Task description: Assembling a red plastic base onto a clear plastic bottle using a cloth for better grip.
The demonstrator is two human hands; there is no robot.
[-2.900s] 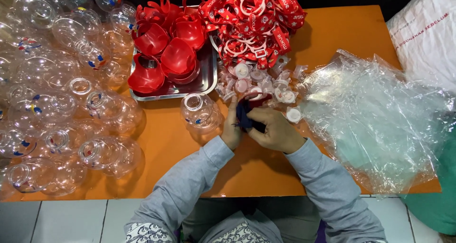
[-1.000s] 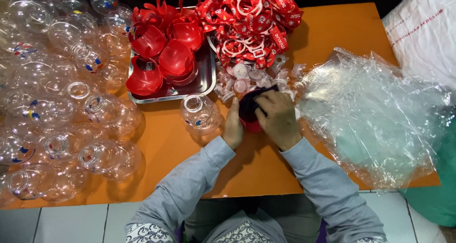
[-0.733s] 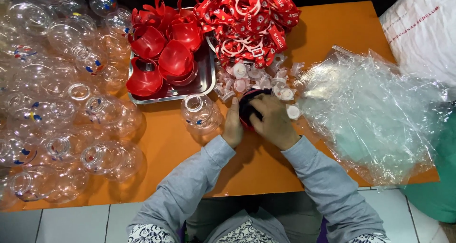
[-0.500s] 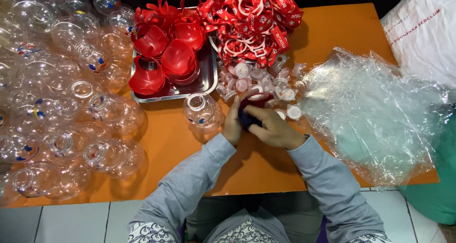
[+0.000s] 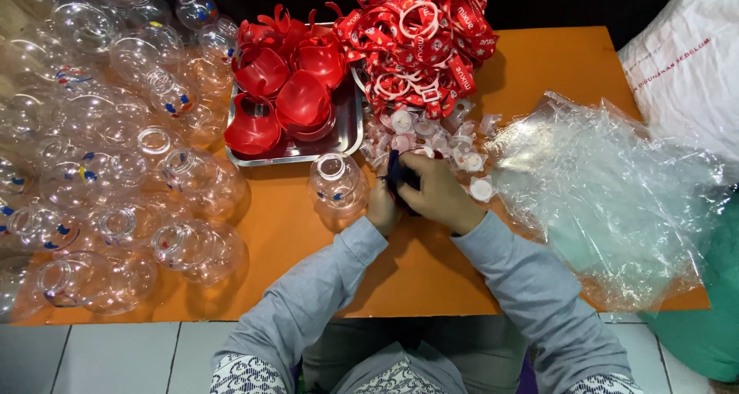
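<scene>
Head view, orange table (image 5: 539,63) on tiled floor (image 5: 115,355), both hands' fingers (image 5: 419,180) apparently clamped on dark object (image 5: 399,174)

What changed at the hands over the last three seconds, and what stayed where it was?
About a second ago a red piece showed between the hands; now only a small dark object shows there, gripped by the left hand and the right hand, which have barely shifted. The clear bottle beside them, the metal tray of red caps and the plastic bags stayed put.
</scene>
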